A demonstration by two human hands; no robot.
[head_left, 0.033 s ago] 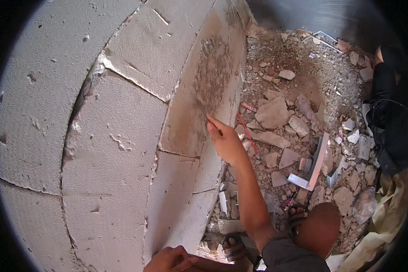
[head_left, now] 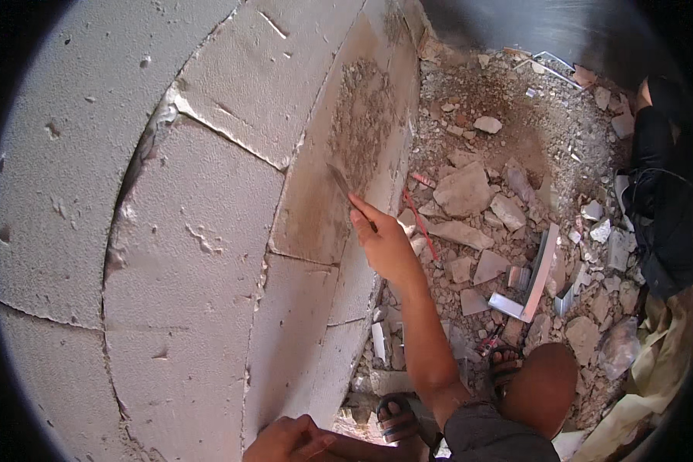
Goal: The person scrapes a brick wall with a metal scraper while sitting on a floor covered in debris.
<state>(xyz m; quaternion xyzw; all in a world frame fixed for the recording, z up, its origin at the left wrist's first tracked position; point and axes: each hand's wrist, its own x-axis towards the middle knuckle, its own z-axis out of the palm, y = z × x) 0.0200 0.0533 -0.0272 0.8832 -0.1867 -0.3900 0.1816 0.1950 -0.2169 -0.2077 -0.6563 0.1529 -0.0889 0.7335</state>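
Scraping tool (head_left: 340,180) – right hand (head_left: 385,246) – block wall (head_left: 200,231)

probably a building site: grey block wall (head_left: 169,254), rubble-strewn floor (head_left: 500,154)

wall: pale block wall (head_left: 192,254) | floor: rubble (head_left: 470,192), dusty | light: daylight

Floor (head_left: 516,131): bare dirt, dusty, littered with rubble. Large pale stone chunk (head_left: 463,189) lies near the middle, smaller stone pieces (head_left: 508,212) just beside it. A lone small stone (head_left: 487,124) sits farther up on finer gravel. White L-shaped strip (head_left: 537,273) lies among the rubble to the right. Thin red rod (head_left: 417,214) lies near the foot of the block wall (head_left: 192,231), which stands on the floor at left. Sandalled foot (head_left: 396,420) rests on the floor at bottom.
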